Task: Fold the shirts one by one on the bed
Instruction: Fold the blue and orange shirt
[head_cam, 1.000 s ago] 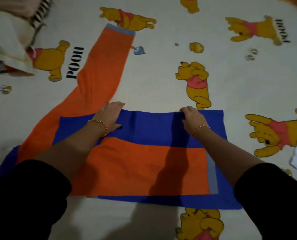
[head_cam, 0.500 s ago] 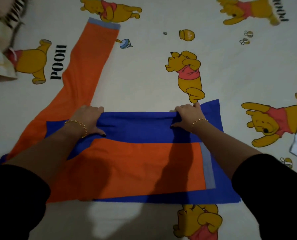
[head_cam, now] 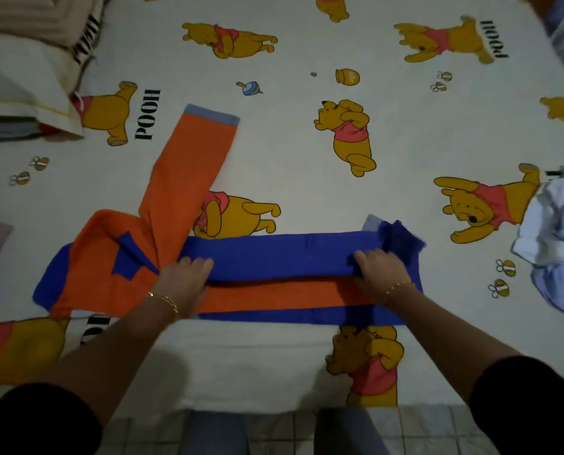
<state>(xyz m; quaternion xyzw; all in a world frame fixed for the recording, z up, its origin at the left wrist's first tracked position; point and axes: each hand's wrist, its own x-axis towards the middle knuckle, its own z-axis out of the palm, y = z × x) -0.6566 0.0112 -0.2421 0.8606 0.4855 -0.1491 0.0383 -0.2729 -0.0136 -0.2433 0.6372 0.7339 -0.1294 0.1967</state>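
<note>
Both arms reach straight forward, a little apart. The left hand (head_cam: 183, 284) and the right hand (head_cam: 381, 274) are palm down, side by side, with fingers (head_cam: 197, 262) curled over a fold of the shirt (head_cam: 274, 257).

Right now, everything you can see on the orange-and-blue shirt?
The shirt is long-sleeved, orange and royal blue, soft-looking cloth, with pale grey-blue cuffs. It lies on the printed bed sheet, body folded into a narrow band running left to right. One orange sleeve stretches away from the person, unfolded; the left end is rumpled. The left hand and right hand each grip the blue top layer of the fold.
</note>
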